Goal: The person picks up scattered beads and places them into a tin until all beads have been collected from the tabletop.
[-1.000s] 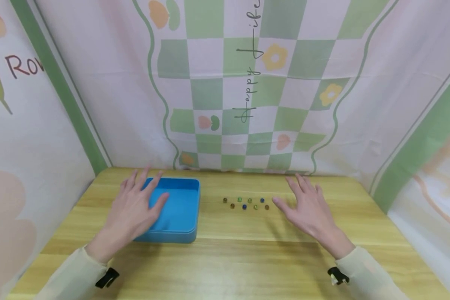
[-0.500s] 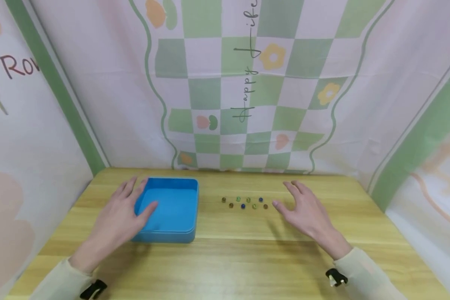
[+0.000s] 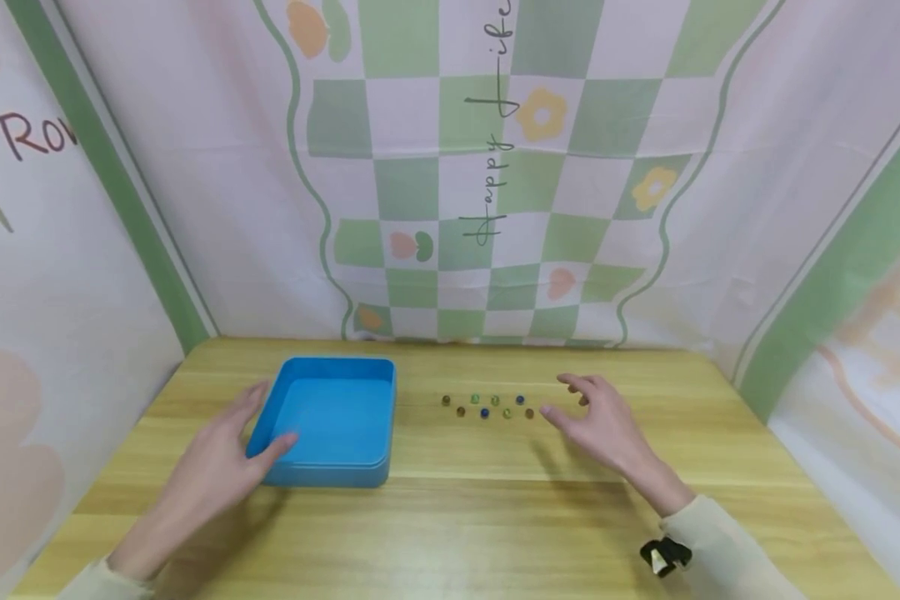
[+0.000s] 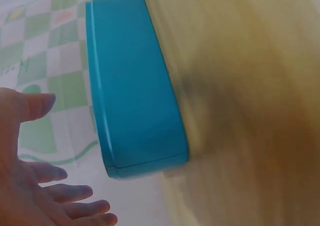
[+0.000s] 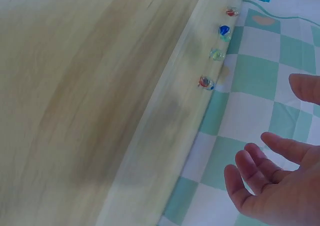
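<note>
A shallow blue box [image 3: 326, 476] without a lid stands on the left of the table, with nothing seen inside. At its left side hovers my left hand [image 3: 208, 462], thumb over the near left corner and fingers along the outer left edge. The left wrist view shows this hand apart from the box wall [image 4: 132, 86], fingers spread. Right of the box lie several small glass marbles [image 3: 484, 413] in two loose rows, brown, green and blue. My right hand [image 3: 607, 427] hangs beside the rightmost marbles, thumb apart from the loosely bent fingers [image 5: 245, 171], holding nothing.
The wood-grain table [image 3: 465, 533] ends at the back against a hanging cloth [image 3: 465, 192] with green checks and flowers. More cloth [image 3: 82, 333] hangs on both sides. A black clip [image 3: 665, 556] sits at the right sleeve.
My left hand has moved left and toward me, from over the box to its left side. The right hand has stayed near the marbles while its fingers bent more. The box and marbles look unmoved.
</note>
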Available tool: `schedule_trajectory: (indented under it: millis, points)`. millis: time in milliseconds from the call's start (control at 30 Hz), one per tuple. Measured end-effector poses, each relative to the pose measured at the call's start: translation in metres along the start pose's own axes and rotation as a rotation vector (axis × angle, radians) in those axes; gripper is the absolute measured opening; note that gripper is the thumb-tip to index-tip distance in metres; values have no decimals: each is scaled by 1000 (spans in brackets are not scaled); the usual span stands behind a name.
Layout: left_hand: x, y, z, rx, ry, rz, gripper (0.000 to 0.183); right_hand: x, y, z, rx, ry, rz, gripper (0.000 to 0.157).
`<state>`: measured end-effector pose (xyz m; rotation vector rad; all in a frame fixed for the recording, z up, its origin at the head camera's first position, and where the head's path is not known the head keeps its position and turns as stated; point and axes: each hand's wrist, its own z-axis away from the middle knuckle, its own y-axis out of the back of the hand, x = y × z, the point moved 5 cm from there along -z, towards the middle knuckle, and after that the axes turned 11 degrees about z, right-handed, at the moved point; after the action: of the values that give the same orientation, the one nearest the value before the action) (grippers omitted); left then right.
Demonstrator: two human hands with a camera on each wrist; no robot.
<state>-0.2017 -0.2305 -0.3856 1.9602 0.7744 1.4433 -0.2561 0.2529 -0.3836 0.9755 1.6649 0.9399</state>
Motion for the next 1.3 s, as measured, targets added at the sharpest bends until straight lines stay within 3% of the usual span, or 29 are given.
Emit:
schedule_trajectory:
  millis: [433, 767, 1300]
  points:
    - [-28, -12, 17, -48, 181, 116, 119, 10, -12, -11, -115, -69, -172, 60]
    - [-35, -18, 17, -88, 236, 242, 106, 18, -18, -8, -211, -162, -302, 60]
    - [-37, -25, 13, -71, 228, 341, 100, 24, -34, -14, -212, -173, -277, 47]
